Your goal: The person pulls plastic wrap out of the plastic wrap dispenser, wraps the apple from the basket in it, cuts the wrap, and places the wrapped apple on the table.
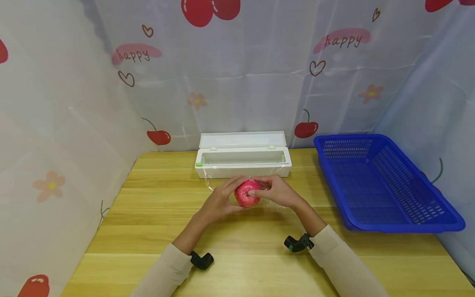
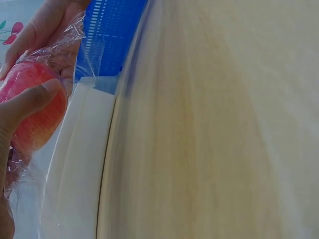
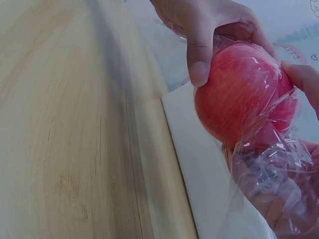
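Both hands hold a red apple (image 1: 243,198) over the table, in front of the white box. My left hand (image 1: 219,201) grips its left side, thumb near and fingers over the far side. Clear plastic wrap (image 3: 271,167) covers part of the apple and bunches up on the right-hand side. With the thumb on the apple by its dimple, my right hand (image 1: 279,192) holds the gathered wrap; its other fingers show through the film in the right wrist view. In the left wrist view the apple (image 2: 40,119) has loose film hanging below it.
Behind the hands, a long white wrap dispenser box (image 1: 243,171) stands with its lid (image 1: 243,140) raised and a green slider (image 1: 198,164) at its front left. A blue plastic basket (image 1: 371,194) sits on the right of the wooden table (image 1: 148,231). Printed curtains enclose the back and sides.
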